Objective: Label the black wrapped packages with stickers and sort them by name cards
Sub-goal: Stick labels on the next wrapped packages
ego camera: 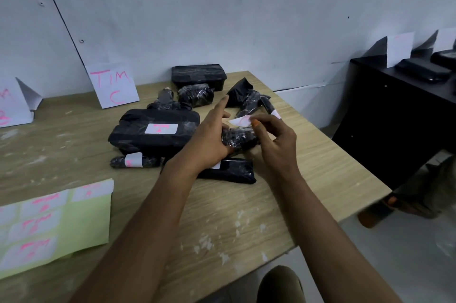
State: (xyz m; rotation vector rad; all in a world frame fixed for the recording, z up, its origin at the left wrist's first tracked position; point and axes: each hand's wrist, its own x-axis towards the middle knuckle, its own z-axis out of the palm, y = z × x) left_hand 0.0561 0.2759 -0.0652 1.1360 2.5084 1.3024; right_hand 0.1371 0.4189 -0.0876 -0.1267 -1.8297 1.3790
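My left hand (209, 135) grips a small black wrapped package (240, 138) above the table, index finger pointing away. My right hand (274, 137) pinches a white sticker (240, 121) with pink writing just over that package. A large flat package (153, 132) to the left bears a sticker. A thin rolled package (134, 161) in front of it is labelled too. Another flat package (232, 173) lies under my wrists. Several unlabelled packages (197, 95) sit further back. A name card reading TIM C (112, 85) leans on the wall.
A green backing sheet (49, 223) with several pink-lettered stickers lies at the front left of the wooden table (222, 228). Another name card (11, 105) stands at the far left. A black cabinet (394, 110) on the right holds more packages and cards.
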